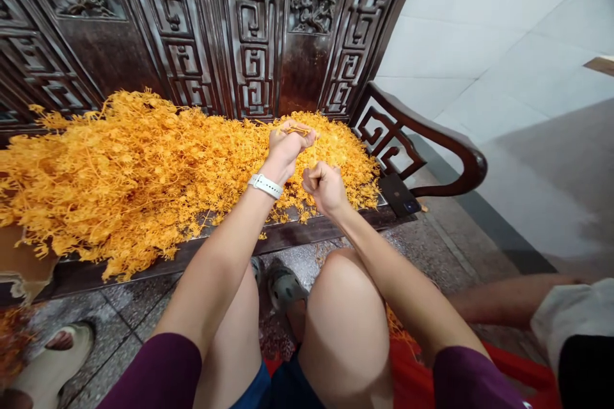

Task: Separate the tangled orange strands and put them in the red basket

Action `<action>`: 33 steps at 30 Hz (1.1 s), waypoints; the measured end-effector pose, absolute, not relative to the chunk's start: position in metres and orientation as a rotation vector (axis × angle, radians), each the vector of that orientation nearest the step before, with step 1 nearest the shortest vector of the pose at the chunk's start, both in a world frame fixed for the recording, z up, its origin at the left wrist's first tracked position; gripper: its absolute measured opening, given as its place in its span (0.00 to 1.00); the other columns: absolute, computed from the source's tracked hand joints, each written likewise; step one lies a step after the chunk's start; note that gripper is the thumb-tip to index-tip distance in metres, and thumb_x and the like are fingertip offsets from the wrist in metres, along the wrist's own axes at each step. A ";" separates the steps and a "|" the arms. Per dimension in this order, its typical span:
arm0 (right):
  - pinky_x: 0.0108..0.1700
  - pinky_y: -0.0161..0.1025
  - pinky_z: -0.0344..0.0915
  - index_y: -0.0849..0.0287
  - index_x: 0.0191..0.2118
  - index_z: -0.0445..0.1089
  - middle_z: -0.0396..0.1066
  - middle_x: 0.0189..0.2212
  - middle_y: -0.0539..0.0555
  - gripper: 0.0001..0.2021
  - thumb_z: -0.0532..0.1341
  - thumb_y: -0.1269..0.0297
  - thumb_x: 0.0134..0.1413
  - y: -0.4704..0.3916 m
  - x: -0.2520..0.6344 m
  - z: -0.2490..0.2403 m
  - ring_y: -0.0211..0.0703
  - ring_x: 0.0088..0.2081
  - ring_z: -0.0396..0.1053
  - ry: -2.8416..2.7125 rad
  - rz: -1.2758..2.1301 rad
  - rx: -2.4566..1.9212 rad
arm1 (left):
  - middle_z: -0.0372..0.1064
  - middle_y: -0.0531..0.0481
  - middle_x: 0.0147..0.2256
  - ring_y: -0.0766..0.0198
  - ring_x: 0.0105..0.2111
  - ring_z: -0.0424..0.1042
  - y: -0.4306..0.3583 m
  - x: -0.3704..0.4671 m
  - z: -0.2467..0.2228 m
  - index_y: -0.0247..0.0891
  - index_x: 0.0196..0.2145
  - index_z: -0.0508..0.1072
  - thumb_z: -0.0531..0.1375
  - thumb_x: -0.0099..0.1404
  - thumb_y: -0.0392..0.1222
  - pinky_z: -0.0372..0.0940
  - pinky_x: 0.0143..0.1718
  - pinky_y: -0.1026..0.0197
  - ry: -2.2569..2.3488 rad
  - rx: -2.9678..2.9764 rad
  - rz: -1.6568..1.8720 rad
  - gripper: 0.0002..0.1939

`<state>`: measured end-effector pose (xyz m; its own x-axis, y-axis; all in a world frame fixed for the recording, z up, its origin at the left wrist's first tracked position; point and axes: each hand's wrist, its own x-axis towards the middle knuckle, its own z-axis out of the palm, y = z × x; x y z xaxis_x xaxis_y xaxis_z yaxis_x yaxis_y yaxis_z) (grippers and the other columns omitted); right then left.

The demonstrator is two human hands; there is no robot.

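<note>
A long heap of orange-yellow plastic sprigs [144, 166] with frilly ends covers the seat in front of me. My left hand [288, 144], with a white band at the wrist, is closed over the heap's right part. Thin orange stems [300, 130] show between its thumb and fingers. Nearer to me and a little to the right, my right hand [327, 185] is closed, its fingers curled in. A thin orange strand seems to run between the hands. Whatever lies inside the right fingers is hidden.
The heap lies on a dark carved wooden bench [307, 230] with a curved armrest [460, 153]. A dark phone-like slab [399, 195] lies by the armrest. Torn cardboard [29, 262] juts out at left. Another person's sandalled foot [62, 358] is lower left; a bare limb [503, 299] is at right.
</note>
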<state>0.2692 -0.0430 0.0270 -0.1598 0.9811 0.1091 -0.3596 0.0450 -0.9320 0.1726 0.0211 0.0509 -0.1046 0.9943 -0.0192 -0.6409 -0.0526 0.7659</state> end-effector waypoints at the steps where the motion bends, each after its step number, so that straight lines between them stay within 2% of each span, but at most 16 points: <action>1: 0.22 0.36 0.36 0.55 0.11 0.50 0.44 0.11 0.44 0.16 0.58 0.67 0.39 -0.046 0.267 0.026 0.30 0.16 0.39 -1.144 1.407 -0.789 | 0.71 0.56 0.24 0.67 0.28 0.76 0.025 0.170 0.051 0.37 0.27 0.68 0.60 0.47 0.17 0.60 0.29 0.67 0.743 0.612 1.565 0.16; 6: 0.24 0.37 0.40 0.57 0.13 0.52 0.47 0.14 0.45 0.16 0.58 0.70 0.44 -0.073 0.257 0.028 0.31 0.19 0.43 -1.742 1.497 -0.693 | 0.76 0.55 0.29 0.72 0.28 0.74 0.058 0.131 0.042 0.40 0.29 0.66 0.58 0.47 0.17 0.49 0.24 0.67 0.806 0.488 1.653 0.19; 10: 0.25 0.36 0.38 0.57 0.15 0.52 0.46 0.16 0.44 0.18 0.60 0.69 0.49 -0.071 0.263 0.035 0.31 0.20 0.43 -1.961 1.626 -0.584 | 0.76 0.56 0.29 0.69 0.28 0.73 0.067 0.103 0.034 0.42 0.28 0.67 0.63 0.52 0.21 0.54 0.26 0.65 0.893 0.531 1.735 0.16; 12: 0.23 0.36 0.39 0.56 0.17 0.57 0.46 0.14 0.42 0.17 0.61 0.62 0.52 -0.059 0.270 0.037 0.32 0.19 0.42 -1.714 1.722 -0.609 | 0.77 0.55 0.31 0.69 0.29 0.73 0.063 0.098 0.035 0.43 0.30 0.70 0.68 0.57 0.27 0.60 0.28 0.65 0.866 0.571 1.741 0.13; 14: 0.22 0.35 0.39 0.54 0.21 0.61 0.46 0.13 0.42 0.20 0.60 0.49 0.58 -0.045 0.275 0.034 0.33 0.18 0.40 -1.343 1.760 -0.647 | 0.77 0.53 0.32 0.68 0.30 0.75 0.057 0.098 0.039 0.43 0.33 0.71 0.70 0.60 0.31 0.65 0.32 0.64 0.834 0.605 1.727 0.12; 16: 0.21 0.35 0.39 0.54 0.24 0.63 0.46 0.13 0.41 0.25 0.57 0.38 0.61 -0.036 0.276 0.030 0.34 0.17 0.39 -1.150 1.753 -0.710 | 0.76 0.53 0.32 0.66 0.31 0.77 0.052 0.102 0.044 0.43 0.33 0.70 0.71 0.60 0.32 0.67 0.33 0.63 0.836 0.644 1.691 0.13; 17: 0.21 0.35 0.39 0.54 0.25 0.63 0.47 0.13 0.41 0.26 0.58 0.36 0.61 -0.033 0.275 0.027 0.33 0.17 0.39 -1.126 1.742 -0.754 | 0.75 0.53 0.31 0.65 0.30 0.77 0.051 0.104 0.046 0.43 0.33 0.70 0.71 0.61 0.32 0.68 0.33 0.63 0.854 0.664 1.671 0.13; 23: 0.20 0.36 0.39 0.55 0.31 0.67 0.53 0.14 0.41 0.19 0.65 0.44 0.61 -0.034 0.269 0.017 0.31 0.16 0.43 -1.182 1.449 -0.961 | 0.73 0.51 0.29 0.65 0.26 0.74 0.047 0.115 0.051 0.42 0.33 0.72 0.69 0.59 0.26 0.65 0.30 0.61 0.922 0.791 1.502 0.14; 28: 0.19 0.36 0.41 0.52 0.33 0.61 0.54 0.15 0.40 0.21 0.66 0.42 0.59 -0.029 0.274 0.015 0.33 0.17 0.45 -1.224 1.242 -1.024 | 0.73 0.47 0.32 0.59 0.32 0.77 0.040 0.117 0.051 0.39 0.36 0.74 0.69 0.55 0.19 0.69 0.34 0.59 0.901 0.813 1.388 0.18; 33: 0.21 0.36 0.44 0.53 0.31 0.65 0.54 0.15 0.42 0.20 0.64 0.43 0.64 -0.026 0.277 0.011 0.33 0.18 0.47 -1.461 1.204 -0.972 | 0.74 0.43 0.35 0.54 0.37 0.77 0.036 0.126 0.049 0.39 0.39 0.75 0.69 0.52 0.18 0.71 0.35 0.56 0.910 0.797 1.408 0.21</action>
<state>0.2774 -0.0255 0.0113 -0.2097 0.9596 0.1875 -0.0005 0.1916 -0.9815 0.1256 0.0361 0.0492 -0.0457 0.9976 -0.0527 -0.4578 0.0259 0.8887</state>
